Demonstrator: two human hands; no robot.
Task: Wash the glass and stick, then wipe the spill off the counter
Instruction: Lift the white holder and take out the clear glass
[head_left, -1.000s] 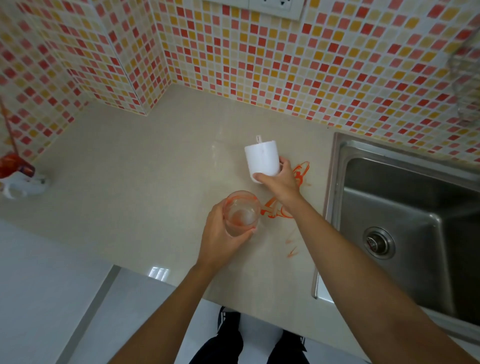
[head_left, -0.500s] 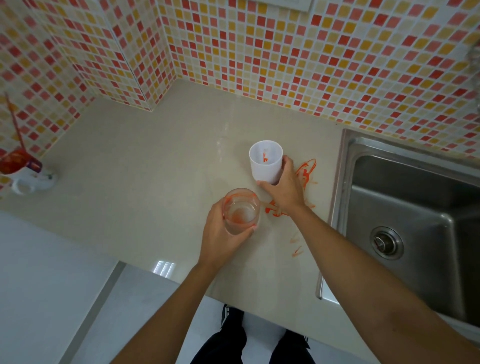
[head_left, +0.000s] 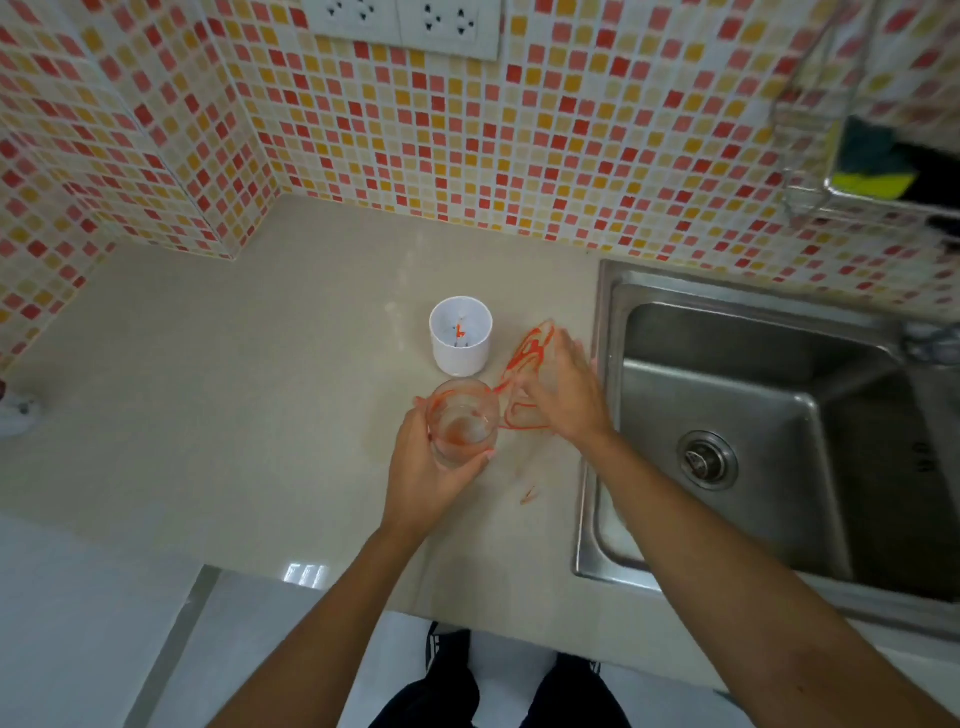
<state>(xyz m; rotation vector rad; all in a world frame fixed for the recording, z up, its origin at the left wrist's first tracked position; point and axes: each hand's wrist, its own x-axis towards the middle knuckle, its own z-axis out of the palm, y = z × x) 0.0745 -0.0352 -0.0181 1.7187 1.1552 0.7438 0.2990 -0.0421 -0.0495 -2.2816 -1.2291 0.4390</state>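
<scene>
My left hand (head_left: 423, 467) grips a clear glass (head_left: 461, 422) smeared with orange residue, held just above the beige counter (head_left: 234, 405). A white cup (head_left: 461, 335) stands upright behind it, with orange marks and a small stick-like piece inside. My right hand (head_left: 563, 392) is blurred, fingers spread and holding nothing, over the orange spill (head_left: 527, 358) between the cup and the sink. More orange drips (head_left: 529, 496) lie nearer the counter's front edge.
A steel sink (head_left: 769, 415) with a drain (head_left: 706, 460) lies to the right. A wire rack with a yellow-green sponge (head_left: 872, 166) hangs on the tiled wall above it. Wall sockets (head_left: 400, 23) sit at the top. The counter's front edge runs below my arms.
My right hand has let go of the white cup, which now stands upright, and moved right over the spill. The left hand still holds the glass.
</scene>
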